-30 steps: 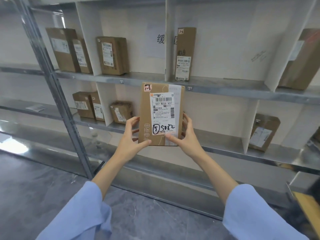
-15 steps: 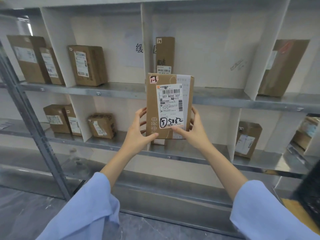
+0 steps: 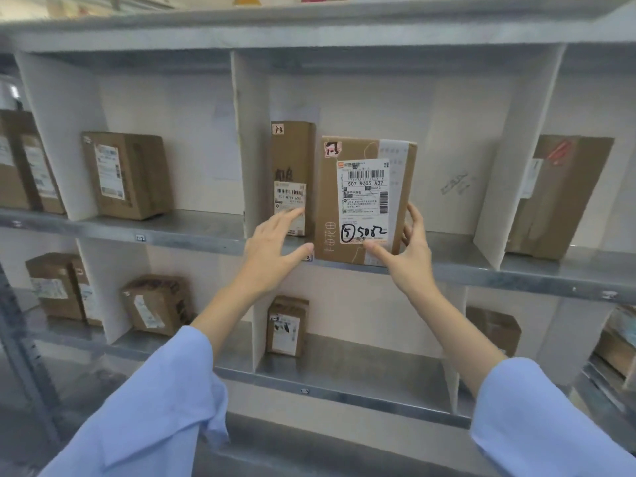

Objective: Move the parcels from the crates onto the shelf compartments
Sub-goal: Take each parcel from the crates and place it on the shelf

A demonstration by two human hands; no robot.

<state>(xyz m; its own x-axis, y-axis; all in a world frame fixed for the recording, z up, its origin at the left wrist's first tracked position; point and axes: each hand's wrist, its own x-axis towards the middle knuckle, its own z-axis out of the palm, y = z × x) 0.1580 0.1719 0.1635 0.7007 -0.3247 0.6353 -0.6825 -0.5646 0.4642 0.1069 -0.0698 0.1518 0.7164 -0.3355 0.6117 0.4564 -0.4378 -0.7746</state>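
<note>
From my seat I see the parcel upright in the middle compartment of the upper shelf, label facing me, its bottom edge at the shelf's front lip; I cannot tell whether its full weight is down. The right hand has hold of it: the thumb lies across the lower front by the handwritten number and the fingers wrap round the right edge toward the back. The left hand holds nothing. Its fingers are straight and spread, reaching in front of the tall box's label, and the thumb tip sits at the parcel's lower left corner; touching or just short, I cannot say. The tall box stands just left of the parcel, close against the white divider. A squat box sits in the compartment to the left, and a leaning one in the compartment to the right. A small box stands on the shelf below. Both arms wear pale blue sleeves.
</note>
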